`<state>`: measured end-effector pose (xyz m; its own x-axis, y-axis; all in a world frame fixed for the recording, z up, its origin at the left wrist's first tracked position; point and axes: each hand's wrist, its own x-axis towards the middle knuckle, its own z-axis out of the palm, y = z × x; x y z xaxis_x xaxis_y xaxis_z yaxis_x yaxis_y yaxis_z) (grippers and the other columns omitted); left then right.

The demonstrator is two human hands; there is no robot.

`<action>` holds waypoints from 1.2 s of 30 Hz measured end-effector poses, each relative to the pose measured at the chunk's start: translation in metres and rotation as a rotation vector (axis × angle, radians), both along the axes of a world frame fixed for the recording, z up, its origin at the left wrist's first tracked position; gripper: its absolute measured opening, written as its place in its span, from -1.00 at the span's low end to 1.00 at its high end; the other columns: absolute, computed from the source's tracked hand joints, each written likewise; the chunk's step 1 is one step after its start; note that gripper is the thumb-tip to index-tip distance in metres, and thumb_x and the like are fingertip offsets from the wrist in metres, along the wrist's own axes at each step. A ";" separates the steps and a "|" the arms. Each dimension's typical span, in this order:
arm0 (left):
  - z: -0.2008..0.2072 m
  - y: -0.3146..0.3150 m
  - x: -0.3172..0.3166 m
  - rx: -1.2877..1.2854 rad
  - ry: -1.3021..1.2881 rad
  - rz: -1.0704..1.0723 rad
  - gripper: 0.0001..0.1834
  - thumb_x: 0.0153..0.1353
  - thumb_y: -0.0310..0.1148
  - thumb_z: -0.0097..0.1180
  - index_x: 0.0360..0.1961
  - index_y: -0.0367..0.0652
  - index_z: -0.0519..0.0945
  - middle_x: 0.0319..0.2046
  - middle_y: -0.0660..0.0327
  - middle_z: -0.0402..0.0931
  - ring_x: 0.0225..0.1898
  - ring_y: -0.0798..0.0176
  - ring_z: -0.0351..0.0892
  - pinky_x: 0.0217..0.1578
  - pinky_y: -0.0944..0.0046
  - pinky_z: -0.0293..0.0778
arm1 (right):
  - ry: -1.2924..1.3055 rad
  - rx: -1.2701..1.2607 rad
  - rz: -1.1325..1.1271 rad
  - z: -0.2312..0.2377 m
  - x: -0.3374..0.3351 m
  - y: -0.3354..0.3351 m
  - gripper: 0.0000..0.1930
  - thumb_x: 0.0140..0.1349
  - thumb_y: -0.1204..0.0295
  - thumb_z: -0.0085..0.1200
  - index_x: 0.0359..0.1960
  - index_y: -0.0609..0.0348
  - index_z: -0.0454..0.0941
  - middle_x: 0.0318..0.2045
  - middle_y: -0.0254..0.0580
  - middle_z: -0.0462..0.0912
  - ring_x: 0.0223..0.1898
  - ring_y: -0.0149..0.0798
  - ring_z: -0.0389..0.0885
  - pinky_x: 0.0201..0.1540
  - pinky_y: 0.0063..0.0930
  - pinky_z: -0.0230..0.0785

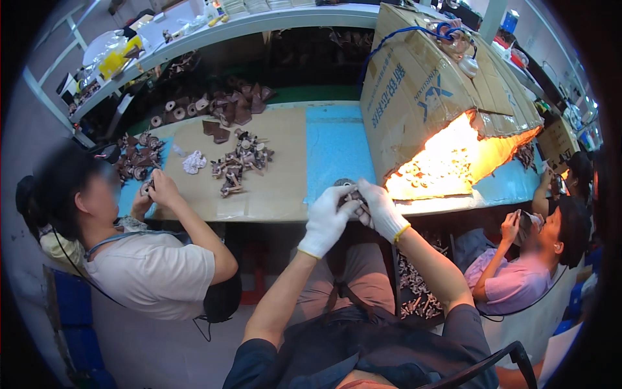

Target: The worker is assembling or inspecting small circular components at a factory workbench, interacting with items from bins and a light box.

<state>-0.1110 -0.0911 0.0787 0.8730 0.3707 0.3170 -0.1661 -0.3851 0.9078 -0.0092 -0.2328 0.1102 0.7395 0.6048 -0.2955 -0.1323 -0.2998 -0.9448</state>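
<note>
White knitted gloves cover both of my hands, which meet just off the table's front edge. My left hand (329, 219) pinches a small brown-grey part (352, 194) from one side. My right hand (385, 209) closes round the same part from the other side. The fingers hide most of it, so its exact kind cannot be made out. To the left, a pile of small brown and tan figure-like pieces (241, 161) lies on the cardboard-covered table (278, 188). Several larger brown moulded pieces (240, 105) are heaped behind it.
A large cardboard box (414, 84), brightly lit inside, stands right of my hands with small parts in its opening. Below it, a tray of small pieces (418, 285) sits beside my legs. Co-workers sit at left (152, 266) and right (525, 253). A shelf (259, 23) spans the back.
</note>
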 end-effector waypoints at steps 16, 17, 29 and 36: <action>-0.035 0.198 0.131 1.347 0.439 0.718 -0.87 0.30 -0.31 0.19 -0.21 -0.03 0.72 -0.10 0.10 0.67 0.05 -0.04 0.62 0.14 -0.11 0.46 | 0.300 -0.093 -0.273 -0.101 -0.083 -0.175 -0.53 0.60 0.17 0.01 0.29 0.33 0.48 -0.20 -0.07 0.71 -0.32 -0.30 0.73 -0.29 -0.39 0.65; -0.034 0.189 0.130 1.386 0.405 0.695 -0.86 0.30 -0.33 0.17 -0.20 -0.05 0.72 -0.08 0.09 0.67 0.09 -0.05 0.59 0.16 -0.14 0.45 | 0.347 -0.081 -0.357 -0.101 -0.092 -0.188 -0.55 0.60 0.18 0.01 0.27 0.32 0.49 -0.20 -0.06 0.71 -0.34 -0.30 0.72 -0.31 -0.39 0.64; -0.085 0.094 0.119 0.950 -0.009 0.225 -0.74 0.38 -0.35 0.19 0.05 -0.15 0.68 0.11 0.03 0.64 0.17 -0.15 0.58 0.19 -0.14 0.46 | 0.306 -0.090 -0.429 -0.069 -0.052 -0.220 -0.62 0.57 0.25 0.09 0.23 0.27 0.55 -0.28 -0.20 0.69 -0.41 -0.41 0.64 -0.43 -0.53 0.53; -0.078 0.084 0.122 0.918 0.043 0.240 -0.76 0.40 -0.34 0.17 0.01 -0.15 0.70 0.11 0.03 0.65 0.19 -0.14 0.57 0.22 -0.13 0.45 | -0.528 -0.218 -0.464 -0.022 0.100 -0.195 -0.68 0.45 0.24 0.24 0.08 0.18 0.75 -0.16 -0.07 0.84 -0.16 -0.24 0.81 -0.01 -0.35 0.61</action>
<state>0.0108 -0.0068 0.0006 0.8236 0.1636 0.5431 0.0368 -0.9709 0.2368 0.0905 -0.4274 0.0883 0.9822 0.1634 0.0927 0.1648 -0.5121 -0.8430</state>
